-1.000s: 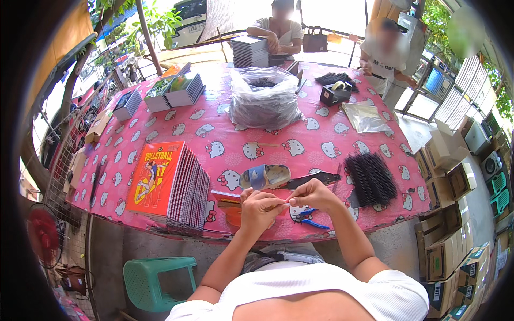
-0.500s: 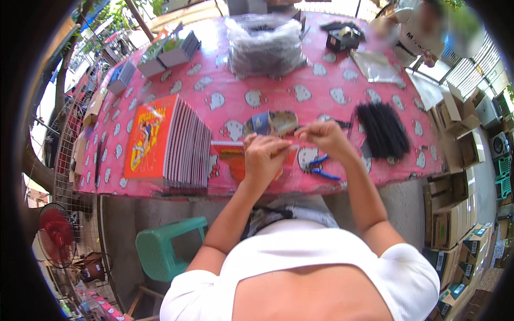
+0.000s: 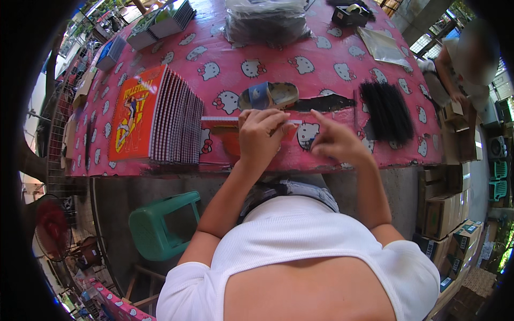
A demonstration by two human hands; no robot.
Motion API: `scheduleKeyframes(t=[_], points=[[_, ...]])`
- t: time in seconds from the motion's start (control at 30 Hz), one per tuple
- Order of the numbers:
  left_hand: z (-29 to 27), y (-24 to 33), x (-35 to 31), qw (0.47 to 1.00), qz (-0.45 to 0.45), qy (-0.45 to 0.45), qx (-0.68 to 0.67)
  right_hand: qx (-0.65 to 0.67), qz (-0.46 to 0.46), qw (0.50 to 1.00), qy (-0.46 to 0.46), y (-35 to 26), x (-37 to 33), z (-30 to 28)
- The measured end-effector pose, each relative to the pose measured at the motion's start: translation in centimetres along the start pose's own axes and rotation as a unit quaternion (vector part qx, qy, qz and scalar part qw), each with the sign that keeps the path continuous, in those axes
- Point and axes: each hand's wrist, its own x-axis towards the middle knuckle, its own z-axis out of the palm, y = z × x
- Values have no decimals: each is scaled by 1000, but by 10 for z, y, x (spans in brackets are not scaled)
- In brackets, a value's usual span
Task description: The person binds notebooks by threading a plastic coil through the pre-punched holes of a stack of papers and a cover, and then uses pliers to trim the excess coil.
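Note:
My left hand (image 3: 261,135) is closed over the top edge of an orange-covered notebook (image 3: 217,124), which it holds near the front of the table. White page edges show along the notebook's top. To the right, apart from it, my right hand (image 3: 340,143) is raised with the index finger stretched out and the others loosely bent, slightly blurred, with nothing visible in it. Beyond the hands lies a slipper-shaped thing with a blue band (image 3: 261,96). A bundle of thin black spiral binding coils (image 3: 386,112) lies right of my right hand.
A tall stack of orange spiral notebooks (image 3: 160,117) stands at left on the pink patterned tablecloth (image 3: 225,69). Clear plastic bags (image 3: 267,24) and a tape dispenser (image 3: 348,15) are farther back. A green stool (image 3: 160,224) and cardboard boxes (image 3: 441,214) stand below. Another person (image 3: 466,64) is at right.
My right hand has drawn away from my left, and its pinched fingers have spread. The blue-handled pliers seen before are now hidden. The whole view has tilted downward.

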Motion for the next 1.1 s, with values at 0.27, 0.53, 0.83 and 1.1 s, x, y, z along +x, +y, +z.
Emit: scheduleKeyframes(t=[0.27,0.53,0.83,1.1], points=[[3,-4,-2,1000,11,5,28,-61,-38,996,58,2,10,6],[-3,-5,-10,999,36,-5,-19,-87,-156,982,63,-14,32,-1],[-10,-1,-18,999,28,-18,-14,-146,-150,978,22,-21,33,-1],[-1,-7,-14,998,-4,-19,-54,-192,-153,969,-1,-13,36,-8]])
